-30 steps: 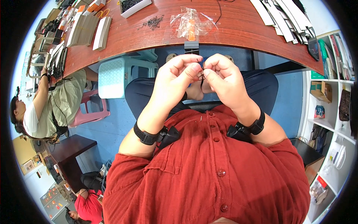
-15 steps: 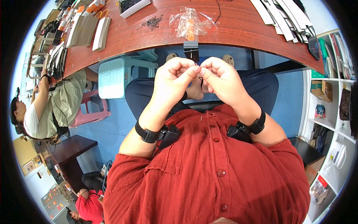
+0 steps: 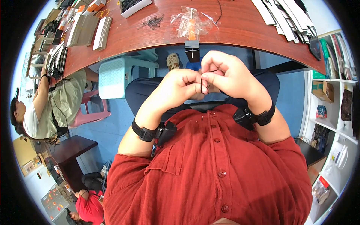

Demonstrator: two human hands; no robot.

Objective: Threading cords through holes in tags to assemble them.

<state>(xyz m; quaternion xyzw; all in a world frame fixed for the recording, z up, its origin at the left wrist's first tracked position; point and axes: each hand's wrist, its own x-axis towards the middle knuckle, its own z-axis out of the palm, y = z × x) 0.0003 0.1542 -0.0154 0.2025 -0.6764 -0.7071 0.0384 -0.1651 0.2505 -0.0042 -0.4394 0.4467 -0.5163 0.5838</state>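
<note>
A thin black cord (image 3: 201, 87) runs between my two hands, in front of my lap and just below the table's edge. My left hand (image 3: 176, 90) is closed, its thumb and fingers pinching the cord's lower part. Higher up and to the right, my right hand (image 3: 229, 77) grips the cord between thumb and forefinger. The fingers hide part of the cord, including its ends. Beyond my hands, a dark block (image 3: 192, 48) with a thin metal pin is fixed at the table's edge.
On the red-brown table (image 3: 240, 33) lie crumpled clear film (image 3: 187, 20), a pile of small black pieces (image 3: 153, 22), a white box (image 3: 134, 8) of black pieces, and white strips (image 3: 279, 17). A light-blue stool (image 3: 112, 78) stands left; a co-worker (image 3: 56, 108) sits farther left.
My hands have come down slightly toward me. The right hand is now above the left, where both fingertips met before, and more of the black cord shows between them.
</note>
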